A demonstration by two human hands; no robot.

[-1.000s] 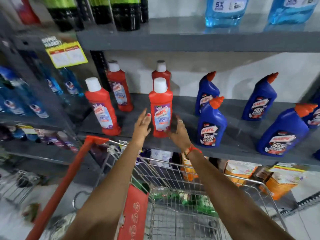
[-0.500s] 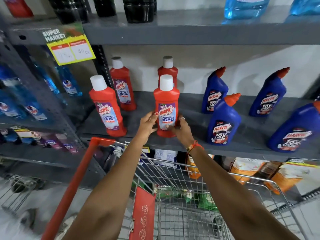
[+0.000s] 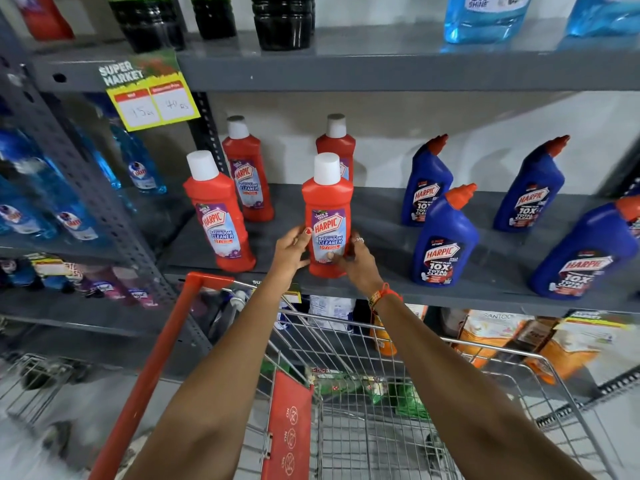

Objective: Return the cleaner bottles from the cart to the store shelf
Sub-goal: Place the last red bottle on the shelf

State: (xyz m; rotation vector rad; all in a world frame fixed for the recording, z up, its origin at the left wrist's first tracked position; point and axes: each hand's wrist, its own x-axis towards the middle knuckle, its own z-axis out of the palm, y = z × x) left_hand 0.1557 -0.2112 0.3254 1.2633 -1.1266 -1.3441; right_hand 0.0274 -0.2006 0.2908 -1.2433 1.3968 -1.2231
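Observation:
A red cleaner bottle [image 3: 327,209] with a white cap stands upright at the front edge of the grey shelf [image 3: 381,216]. My left hand [image 3: 292,249] holds its lower left side and my right hand [image 3: 356,259] wraps its lower right side, thumb across the label. Another red bottle [image 3: 218,213] stands to the left, and two more [image 3: 247,174] [image 3: 337,142] stand behind. Several blue cleaner bottles [image 3: 441,240] stand on the right half of the shelf. The wire cart [image 3: 398,393] with an orange handle [image 3: 152,362] is below my arms.
Dark bottles [image 3: 280,19] and blue liquid bottles [image 3: 481,15] fill the shelf above. A yellow price tag [image 3: 152,98] hangs at the upper left. Blue spray bottles [image 3: 69,216] sit on the left rack. Orange packets [image 3: 491,337] lie below the shelf. Green packets [image 3: 405,396] lie in the cart.
Both hands have closed in on the lower part of the red bottle, which stays upright on the shelf edge. The camera has tilted slightly, shifting the view.

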